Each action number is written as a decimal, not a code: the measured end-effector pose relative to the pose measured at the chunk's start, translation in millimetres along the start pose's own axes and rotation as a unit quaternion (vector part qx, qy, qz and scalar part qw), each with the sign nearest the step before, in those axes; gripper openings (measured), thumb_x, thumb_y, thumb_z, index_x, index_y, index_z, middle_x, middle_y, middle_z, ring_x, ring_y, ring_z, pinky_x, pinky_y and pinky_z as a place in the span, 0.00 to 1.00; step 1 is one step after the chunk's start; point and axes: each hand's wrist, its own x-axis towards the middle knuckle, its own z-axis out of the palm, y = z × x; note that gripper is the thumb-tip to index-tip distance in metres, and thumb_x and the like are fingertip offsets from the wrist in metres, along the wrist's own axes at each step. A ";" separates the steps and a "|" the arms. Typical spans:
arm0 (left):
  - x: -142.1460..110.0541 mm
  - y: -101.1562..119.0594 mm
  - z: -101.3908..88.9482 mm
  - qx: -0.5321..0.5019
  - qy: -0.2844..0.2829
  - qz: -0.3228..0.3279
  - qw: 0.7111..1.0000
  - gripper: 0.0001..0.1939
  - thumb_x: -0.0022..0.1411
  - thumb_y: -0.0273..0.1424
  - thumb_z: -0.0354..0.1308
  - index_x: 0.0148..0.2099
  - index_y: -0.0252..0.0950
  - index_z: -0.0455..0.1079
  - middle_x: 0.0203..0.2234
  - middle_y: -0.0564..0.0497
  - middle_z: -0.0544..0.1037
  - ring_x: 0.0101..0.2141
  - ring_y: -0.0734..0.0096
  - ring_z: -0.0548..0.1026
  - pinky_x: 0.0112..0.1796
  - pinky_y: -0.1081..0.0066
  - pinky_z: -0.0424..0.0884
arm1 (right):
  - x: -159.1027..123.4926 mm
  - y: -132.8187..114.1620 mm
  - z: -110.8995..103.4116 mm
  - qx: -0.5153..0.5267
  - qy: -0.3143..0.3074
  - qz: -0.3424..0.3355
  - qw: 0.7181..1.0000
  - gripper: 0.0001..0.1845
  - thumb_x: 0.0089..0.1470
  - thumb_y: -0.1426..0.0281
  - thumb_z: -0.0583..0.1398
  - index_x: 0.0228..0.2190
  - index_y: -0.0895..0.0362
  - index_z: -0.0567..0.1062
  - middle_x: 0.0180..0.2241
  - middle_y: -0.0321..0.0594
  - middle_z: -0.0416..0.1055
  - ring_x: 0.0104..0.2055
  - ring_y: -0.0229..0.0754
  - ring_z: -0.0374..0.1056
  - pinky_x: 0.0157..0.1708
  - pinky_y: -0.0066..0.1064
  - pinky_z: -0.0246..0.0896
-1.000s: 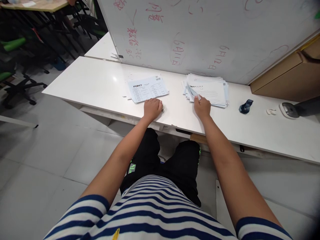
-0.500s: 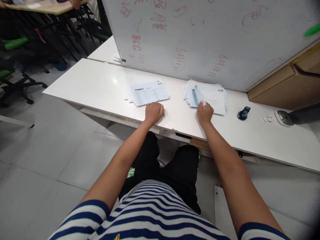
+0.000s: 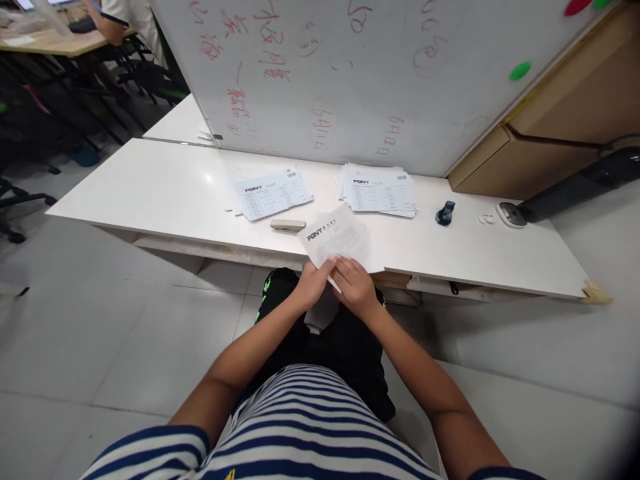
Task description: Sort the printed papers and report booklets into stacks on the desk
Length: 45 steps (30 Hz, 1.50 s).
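Both hands meet at the lower edge of a few white printed sheets (image 3: 340, 237), marked PONY at the top and tilted over the desk's front edge. My left hand (image 3: 315, 281) grips the near corner, fingers closed on it. Beside it, my right hand (image 3: 356, 285) is closed on the same papers, its fingers lying across them. Just left of the sheets a pale stapler (image 3: 288, 225) rests on the desk. Behind it lies a left stack of printed forms (image 3: 274, 195); another stack of forms (image 3: 381, 192) sits farther right.
The white desk (image 3: 165, 193) runs along a whiteboard (image 3: 320, 73) with red writing. To the right are a dark blue object (image 3: 445, 213), a small white piece (image 3: 485, 219), a grey-topped device (image 3: 512, 214) and cardboard boxes (image 3: 487, 163). Another person's arm (image 3: 111, 28) shows at a far table.
My right hand has brought sheets from the right stack toward my body. My left hand has left the stapler and joined it on the papers. The view has shifted right.
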 end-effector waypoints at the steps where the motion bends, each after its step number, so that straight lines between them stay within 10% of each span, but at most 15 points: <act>1: -1.1 -3.8 -2.7 -0.025 0.022 -0.023 0.999 0.20 0.57 0.42 0.61 0.47 0.36 0.74 0.46 0.45 0.78 0.52 0.56 0.72 0.54 0.63 0.65 | -1.5 -2.7 2.5 -0.003 -0.011 -0.014 1.000 0.24 0.61 0.61 0.52 0.58 0.48 0.66 0.57 0.43 0.67 0.62 0.50 0.60 0.61 0.51 0.53; 6: -4.8 -27.3 -44.9 -0.087 0.065 -0.125 0.986 0.20 0.51 0.38 0.67 0.44 0.32 0.75 0.44 0.42 0.80 0.47 0.54 0.76 0.53 0.56 0.68 | 14.2 35.4 -4.4 -0.016 -0.042 -0.044 0.998 0.25 0.61 0.56 0.51 0.56 0.51 0.68 0.58 0.46 0.66 0.60 0.51 0.61 0.63 0.53 0.45; 12: -16.2 -57.0 -76.0 -0.077 0.111 -0.185 0.973 0.24 0.45 0.38 0.73 0.44 0.32 0.76 0.43 0.42 0.80 0.43 0.55 0.78 0.51 0.55 0.70 | 79.9 149.5 -8.3 -0.142 -0.001 0.211 0.967 0.27 0.60 0.70 0.49 0.60 0.62 0.60 0.63 0.55 0.57 0.64 0.55 0.53 0.58 0.54 0.50; 20: -27.8 -66.3 -75.0 -0.120 0.099 -0.189 0.970 0.25 0.45 0.38 0.73 0.44 0.32 0.76 0.43 0.42 0.80 0.43 0.57 0.78 0.51 0.56 0.70 | 97.0 196.9 5.4 -0.225 -0.078 0.120 0.964 0.22 0.59 0.77 0.46 0.52 0.64 0.69 0.50 0.56 0.72 0.49 0.52 0.69 0.46 0.43 0.61; 31: -40.5 -69.5 -64.3 -0.136 0.058 -0.221 0.964 0.27 0.45 0.39 0.73 0.46 0.32 0.75 0.42 0.41 0.80 0.41 0.57 0.78 0.49 0.57 0.71 | 104.8 188.3 -7.1 -0.164 -0.067 0.224 0.958 0.20 0.61 0.60 0.50 0.36 0.56 0.78 0.31 0.46 0.77 0.33 0.49 0.70 0.29 0.33 0.54; 35: -39.8 -60.1 -58.1 -0.142 0.040 -0.207 0.967 0.26 0.46 0.39 0.72 0.46 0.32 0.75 0.43 0.41 0.80 0.41 0.57 0.78 0.49 0.56 0.71 | 101.6 170.9 -31.8 -0.164 0.008 0.250 0.954 0.24 0.63 0.62 0.45 0.46 0.57 0.76 0.34 0.49 0.78 0.35 0.50 0.72 0.32 0.35 0.59; 40: -36.1 -42.2 -47.5 -0.151 0.017 -0.197 0.968 0.26 0.47 0.38 0.72 0.47 0.31 0.75 0.45 0.40 0.79 0.44 0.56 0.78 0.50 0.57 0.70 | 48.3 87.9 -63.2 -0.178 0.135 0.210 0.952 0.25 0.63 0.64 0.45 0.56 0.56 0.70 0.44 0.50 0.76 0.46 0.52 0.73 0.44 0.44 0.66; 45: -35.6 -27.4 -42.6 -0.149 0.018 -0.180 0.972 0.25 0.49 0.36 0.71 0.48 0.30 0.74 0.45 0.38 0.79 0.43 0.56 0.78 0.49 0.55 0.70 | -17.5 -25.4 -31.0 -0.117 0.194 0.079 0.971 0.22 0.58 0.73 0.52 0.53 0.50 0.71 0.50 0.42 0.74 0.54 0.48 0.69 0.52 0.47 0.65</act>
